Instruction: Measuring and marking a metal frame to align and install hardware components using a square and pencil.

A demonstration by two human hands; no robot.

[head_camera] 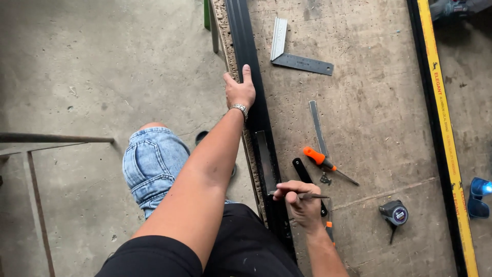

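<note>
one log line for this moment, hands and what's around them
left hand: pressing dark metal profile | right hand: gripping thin pointed tool | nearby: orange screwdriver, try square, tape measure

A steel try square (297, 55) lies near the bench's (379, 118) far edge; an orange-handled screwdriver (328, 165) mid-bench; a tape measure (394, 213) toward its near edge.

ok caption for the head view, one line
Left hand steadies a dark metal profile on the workbench while the right hand marks it.
</note>
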